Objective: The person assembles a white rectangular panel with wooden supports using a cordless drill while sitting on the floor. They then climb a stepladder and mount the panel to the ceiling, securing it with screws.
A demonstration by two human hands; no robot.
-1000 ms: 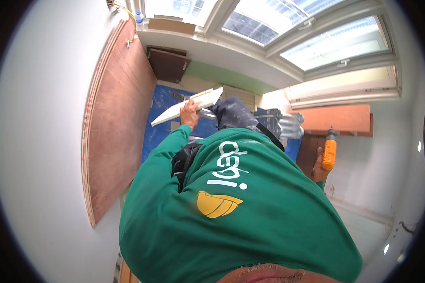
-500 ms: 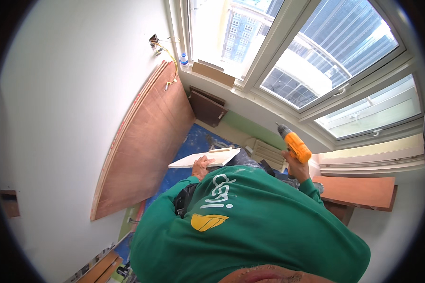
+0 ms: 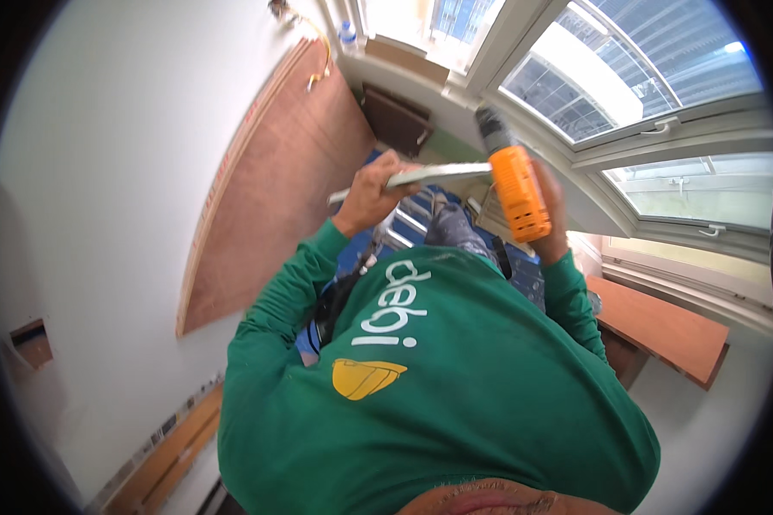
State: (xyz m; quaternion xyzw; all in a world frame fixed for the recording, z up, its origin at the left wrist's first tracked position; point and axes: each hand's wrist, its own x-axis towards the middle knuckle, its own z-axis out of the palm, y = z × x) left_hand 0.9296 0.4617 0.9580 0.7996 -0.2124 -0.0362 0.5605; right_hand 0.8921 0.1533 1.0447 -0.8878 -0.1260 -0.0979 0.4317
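Observation:
My left hand [image 3: 373, 194] grips a thin white board [image 3: 448, 172] near its left part, fingers wrapped over its edge. The board is held out in front of my chest, seen almost edge-on. In my right hand [image 3: 551, 206] is an orange and black cordless drill [image 3: 520, 193], its grey-black front end pointing away toward the window wall. The drill overlaps the board's right end in the picture; whether they touch I cannot tell. Part of the right hand is hidden behind the drill body and slightly blurred.
Large plywood sheets [image 3: 270, 184] lean on the left wall. Beyond them stand a dark brown panel [image 3: 395, 120] and a water bottle [image 3: 347, 36] on the sill. Loose wires [image 3: 319, 75] hang from the wall. Metal ladder-like rungs [image 3: 410, 221] show below; a wooden board [image 3: 661, 330] lies at right.
Both hands have risen and moved farther out from my body. The white board has come up with the left hand and tilted edge-on. The drill is now close to the board's right end.

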